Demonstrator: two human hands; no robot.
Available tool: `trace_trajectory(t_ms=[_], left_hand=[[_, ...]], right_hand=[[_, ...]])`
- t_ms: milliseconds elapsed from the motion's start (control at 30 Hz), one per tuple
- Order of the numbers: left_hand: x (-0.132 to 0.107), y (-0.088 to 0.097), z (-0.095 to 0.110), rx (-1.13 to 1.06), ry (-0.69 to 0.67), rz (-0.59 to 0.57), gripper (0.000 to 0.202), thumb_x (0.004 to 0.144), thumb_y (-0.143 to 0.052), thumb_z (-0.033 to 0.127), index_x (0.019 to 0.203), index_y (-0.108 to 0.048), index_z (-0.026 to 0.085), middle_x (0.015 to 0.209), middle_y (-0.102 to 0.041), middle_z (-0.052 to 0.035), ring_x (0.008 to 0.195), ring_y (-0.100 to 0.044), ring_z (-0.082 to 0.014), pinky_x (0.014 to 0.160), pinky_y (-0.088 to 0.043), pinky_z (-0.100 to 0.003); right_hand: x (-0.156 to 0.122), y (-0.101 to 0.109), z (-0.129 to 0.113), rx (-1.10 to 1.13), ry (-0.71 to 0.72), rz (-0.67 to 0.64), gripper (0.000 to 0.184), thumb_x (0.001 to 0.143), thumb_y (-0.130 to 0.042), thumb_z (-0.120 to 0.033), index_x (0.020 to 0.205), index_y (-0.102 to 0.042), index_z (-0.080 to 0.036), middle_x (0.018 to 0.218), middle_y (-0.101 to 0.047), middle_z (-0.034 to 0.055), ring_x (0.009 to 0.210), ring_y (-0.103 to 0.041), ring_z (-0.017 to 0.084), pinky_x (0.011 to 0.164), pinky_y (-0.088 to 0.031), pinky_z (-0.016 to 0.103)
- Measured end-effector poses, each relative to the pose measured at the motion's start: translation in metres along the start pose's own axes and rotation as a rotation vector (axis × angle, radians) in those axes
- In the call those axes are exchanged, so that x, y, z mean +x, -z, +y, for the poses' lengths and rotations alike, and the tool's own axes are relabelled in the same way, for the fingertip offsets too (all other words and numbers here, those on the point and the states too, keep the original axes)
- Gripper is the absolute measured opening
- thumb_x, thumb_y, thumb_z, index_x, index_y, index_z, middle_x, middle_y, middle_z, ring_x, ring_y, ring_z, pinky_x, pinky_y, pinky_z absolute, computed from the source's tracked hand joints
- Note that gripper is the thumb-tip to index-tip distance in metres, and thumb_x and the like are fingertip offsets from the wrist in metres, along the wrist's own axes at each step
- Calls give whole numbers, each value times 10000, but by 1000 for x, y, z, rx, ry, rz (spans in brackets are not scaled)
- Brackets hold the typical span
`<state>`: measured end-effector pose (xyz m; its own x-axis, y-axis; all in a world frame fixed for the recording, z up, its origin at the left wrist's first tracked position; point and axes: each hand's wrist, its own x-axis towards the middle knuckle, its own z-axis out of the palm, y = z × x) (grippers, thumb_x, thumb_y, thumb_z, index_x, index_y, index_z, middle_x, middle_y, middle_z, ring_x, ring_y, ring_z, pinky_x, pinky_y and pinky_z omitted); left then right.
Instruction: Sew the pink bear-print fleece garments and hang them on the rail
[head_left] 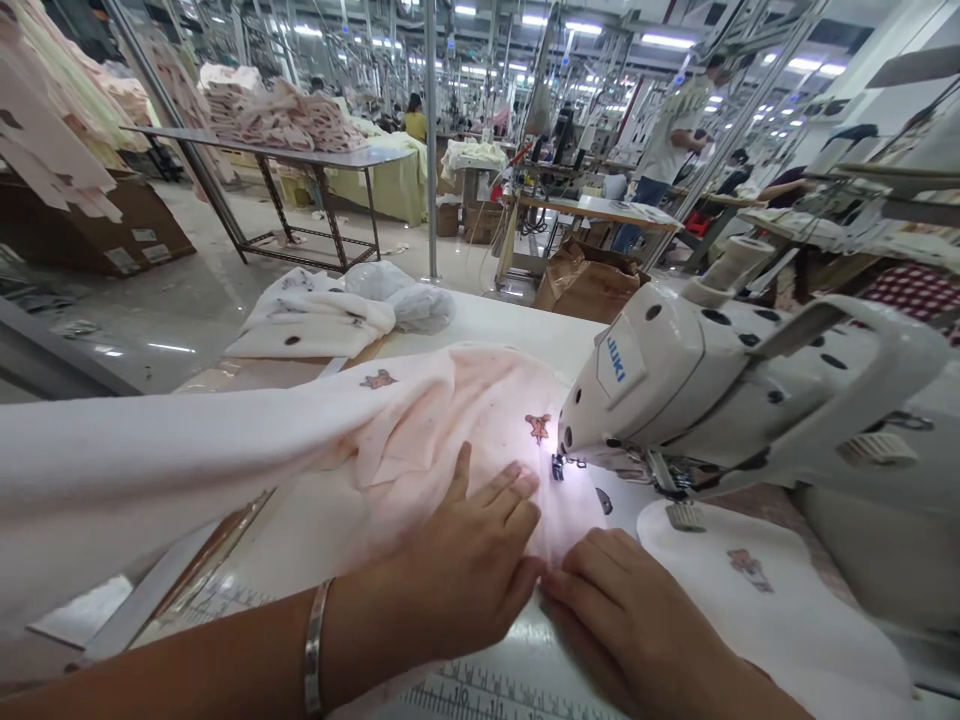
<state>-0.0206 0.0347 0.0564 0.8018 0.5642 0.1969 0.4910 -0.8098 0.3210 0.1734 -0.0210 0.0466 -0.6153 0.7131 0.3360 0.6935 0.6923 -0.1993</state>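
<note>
Rows of tables and fabric stacks (pixel 277 115) fill the factory hall — on the white sewing table (pixel 517 325), left hand (pixel 457 570) and right hand (pixel 630 620) press pink cloth (pixel 420 420) flat, fingers together, before the sewing machine (pixel 720 390).

Left hand (pixel 465 570): bare, no glove, no ring visible; lower centre of the frame.
Left wrist: one slim, plain silver-coloured metal bangle (pixel 315 650), smooth band with no visible stones or markings; bottom centre-left.
Left forearm: bare, no sleeve in view; runs from the lower left edge.
Right hand (pixel 637 625): bare, no glove, ring or band visible; lower centre-right.
Fingers (pixel 506 485): nails short, unpainted where visible.
Right forearm: bare, cut off by the bottom edge.
</note>
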Motion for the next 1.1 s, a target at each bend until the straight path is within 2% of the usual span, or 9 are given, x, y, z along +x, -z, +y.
trace_trajectory(t_ms=[233,367,467,567,667,767,833,1000,1100], left_hand=[[43,-14,-25,25,-22,27,361,868,-440,321,1160,-463,110,1326,-457,-155,1317,-295,-240,1098,57,-540],[41,-16,-26,28,-46,54,408,862,-443,317,1212,-427,108,1342,-433,-151,1332,-255,-248,1095,49,-542],[36,-14,-23,17,-56,87,353,864,-442,302,1166,-466,121,1309,-457,-138,1287,-312,-257,1091,-29,-545],[37,-11,-24,23,-131,100,151,865,-448,247,885,-567,156,1055,-579,-79,1038,-493,-224,1040,-221,-499],[41,-10,-26,37,-261,85,183,865,-443,171,744,-580,165,841,-580,-37,829,-516,-173,960,-335,-422],[43,-11,-27,3,-266,90,211,868,-441,157,736,-605,172,828,-583,-31,775,-515,-151,942,-351,-390],[42,-10,-27,-21,-261,92,232,874,-436,161,723,-612,171,846,-591,-35,771,-519,-147,916,-366,-369],[40,-10,-29,-62,-265,101,243,889,-437,178,739,-629,178,863,-601,-38,785,-516,-149,922,-353,-372],[43,-13,-31,-66,-254,106,246,899,-455,208,727,-628,177,863,-604,-29,795,-515,-148,930,-343,-373]], right_hand=[[12,5,34,-47,-176,-66,155,904,-438,-232,905,-590,-209,861,-543,53,783,-498,188,691,-404,342],[7,3,36,67,-231,-117,140,907,-429,-224,951,-561,-237,887,-530,43,774,-528,175,708,-421,347],[2,1,31,79,-248,-123,153,912,-413,-219,951,-559,-243,876,-532,42,745,-543,175,684,-428,351],[1,0,29,98,-257,-101,177,913,-410,-221,953,-582,-233,888,-560,50,751,-569,172,678,-451,345],[2,0,34,213,-353,51,205,901,-438,-285,880,-633,-224,828,-620,40,744,-604,173,667,-487,322],[2,1,45,277,-598,294,332,914,-389,-347,770,-655,-212,705,-663,33,657,-634,173,606,-516,294],[-1,1,51,257,-675,344,383,932,-335,-333,789,-665,-202,697,-680,46,641,-647,177,587,-525,290],[-12,0,54,136,-545,223,222,838,-534,-378,907,-686,-232,957,-692,73,932,-629,268,820,-503,445],[-14,-1,57,-109,-378,177,248,871,-493,-353,970,-673,-214,1037,-675,92,970,-616,276,846,-487,478]])
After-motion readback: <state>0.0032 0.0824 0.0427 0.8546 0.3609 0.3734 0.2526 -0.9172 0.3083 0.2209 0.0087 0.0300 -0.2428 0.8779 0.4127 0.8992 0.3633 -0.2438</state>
